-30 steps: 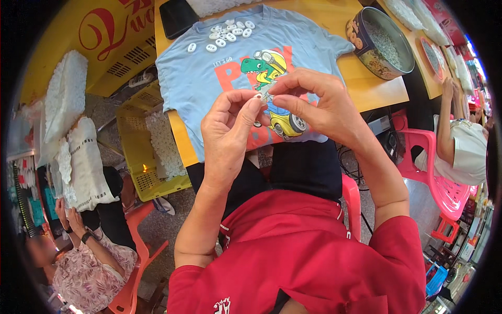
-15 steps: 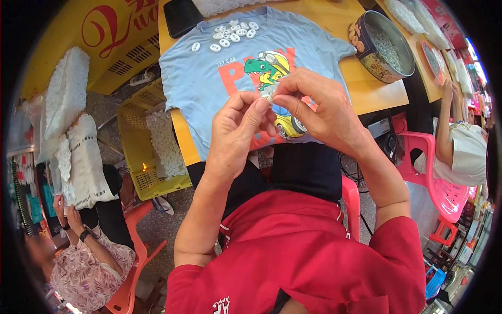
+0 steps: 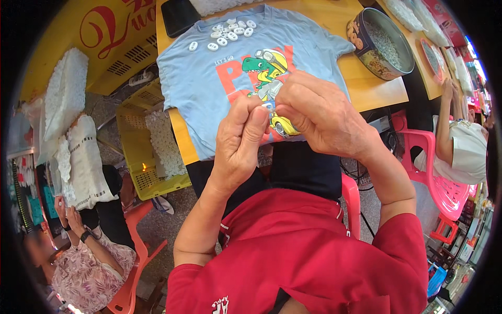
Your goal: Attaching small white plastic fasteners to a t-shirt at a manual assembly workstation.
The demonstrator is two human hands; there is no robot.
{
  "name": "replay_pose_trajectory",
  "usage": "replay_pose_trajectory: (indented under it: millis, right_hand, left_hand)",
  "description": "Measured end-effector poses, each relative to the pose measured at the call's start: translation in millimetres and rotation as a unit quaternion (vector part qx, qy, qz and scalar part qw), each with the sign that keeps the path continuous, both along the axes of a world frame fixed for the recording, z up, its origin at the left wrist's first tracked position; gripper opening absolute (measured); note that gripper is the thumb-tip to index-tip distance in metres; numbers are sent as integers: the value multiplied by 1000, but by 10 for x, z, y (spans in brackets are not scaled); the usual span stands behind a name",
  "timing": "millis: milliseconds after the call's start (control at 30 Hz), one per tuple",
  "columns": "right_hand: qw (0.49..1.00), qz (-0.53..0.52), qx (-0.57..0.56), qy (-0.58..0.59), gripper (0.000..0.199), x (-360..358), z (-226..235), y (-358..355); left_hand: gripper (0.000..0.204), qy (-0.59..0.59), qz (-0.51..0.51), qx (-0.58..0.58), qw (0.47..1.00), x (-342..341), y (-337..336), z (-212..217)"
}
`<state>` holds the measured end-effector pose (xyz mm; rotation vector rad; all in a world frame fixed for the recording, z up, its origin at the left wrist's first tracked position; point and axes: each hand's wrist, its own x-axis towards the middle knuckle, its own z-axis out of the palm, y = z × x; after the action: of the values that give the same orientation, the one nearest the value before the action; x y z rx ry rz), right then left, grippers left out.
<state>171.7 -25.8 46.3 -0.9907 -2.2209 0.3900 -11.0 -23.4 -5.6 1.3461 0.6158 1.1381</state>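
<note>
Over a light blue T-shirt (image 3: 193, 78) with a dinosaur print, my two hands meet, fingertips close together. My left hand (image 3: 240, 137) is closed, thumb against forefinger, pinching a small white plastic piece (image 3: 267, 105) that is mostly hidden by the fingers. My right hand (image 3: 327, 115) is closed too, its fingertips pressed up against that piece; whatever they hold is hidden. Near the shirt's collar lie several white oval plastic pieces with two holes (image 3: 232, 36), some piled up and some loose.
A round tin (image 3: 362, 49) of small metallic-looking parts stands at the table's right. A black tray-like object (image 3: 179, 17) lies at the far left corner. Left of the table is a yellow crate (image 3: 137, 157) with white pieces. Other people sit to the left and right.
My right hand has turned and its fingers have curled in more, hiding more of the fingertips. Both hands have come slightly nearer to me. The white pieces lie as before.
</note>
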Motion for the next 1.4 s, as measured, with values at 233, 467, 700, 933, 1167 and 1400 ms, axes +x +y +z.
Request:
replay_pose_trajectory:
  millis: [233, 467, 700, 933, 1167, 1400]
  right_hand:
    - [996, -15, -3, 85, 7, -132, -80, -47]
    - [994, -26, -32, 99, 6, -199, -136, -47]
    - [985, -65, -89, 133, 10, -214, -289, 38]
    - [992, -16, -97, 78, 12, -30, -96, 118]
    - [999, 19, -29, 32, 8, -57, -65, 114]
    - [1000, 21, 5, 4, 11, -55, -8, 106]
  left_hand:
    - [15, -30, 31, 14, 999, 21, -37, -77]
    - [12, -38, 47, 11, 998, 43, -29, -104]
    - [17, -30, 31, -68, 997, 64, 67, -211]
    - [17, -102, -33, -92, 990, -14, 94, -197]
    - [18, -116, -19, -102, 988, 0, 65, -110]
    - [19, -90, -14, -78, 993, 1, 28, -83]
